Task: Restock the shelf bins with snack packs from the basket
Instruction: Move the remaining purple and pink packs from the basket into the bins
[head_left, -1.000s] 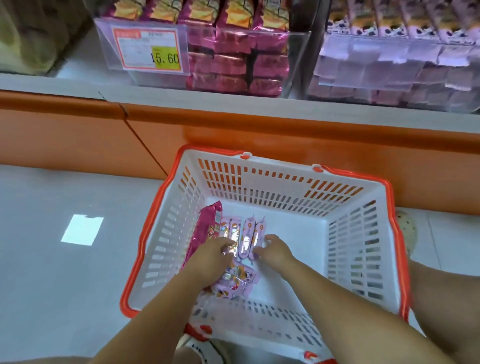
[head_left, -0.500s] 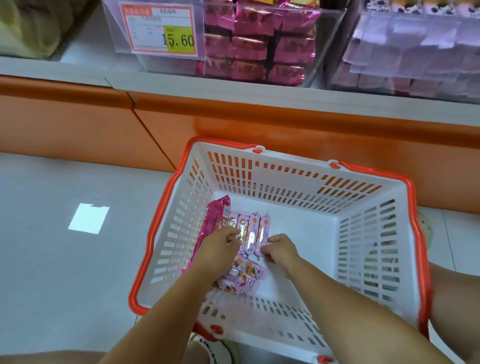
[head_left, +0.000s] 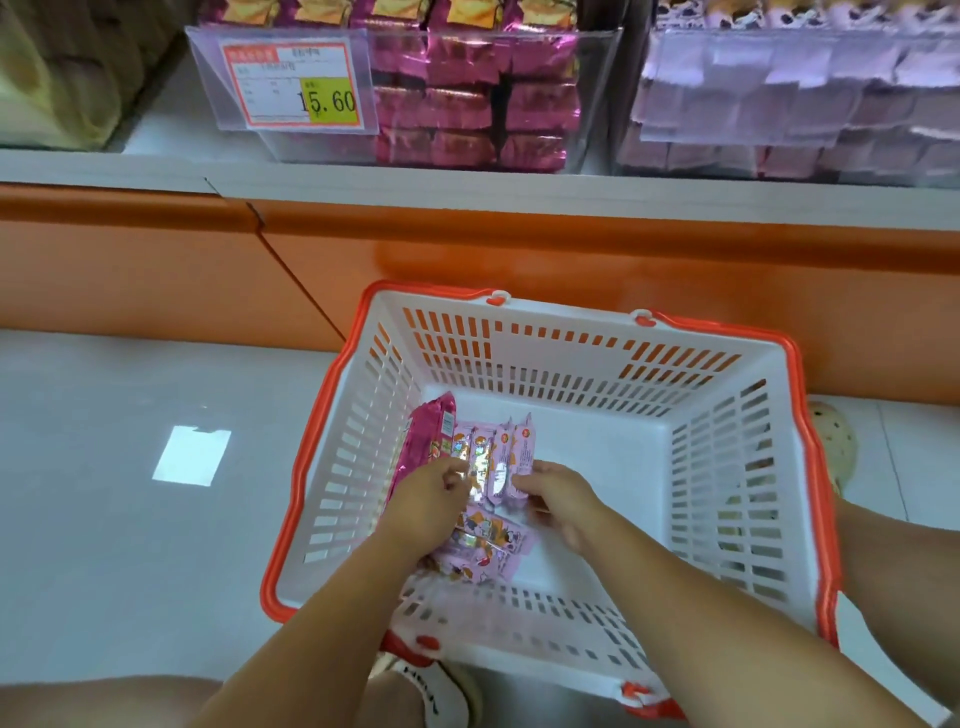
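Hands, left (head_left: 427, 506) and right (head_left: 563, 501), tight on upright snack packs (head_left: 498, 457) in basket (head_left: 571, 364), fingertips mostly hidden.

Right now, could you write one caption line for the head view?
Left grip and right grip pinch a row of pink snack packs inside the white basket, below the shelf bins.

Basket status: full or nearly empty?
Nearly empty. The basket holds only a small cluster of snack packs by its left wall; most of its floor shows bare.
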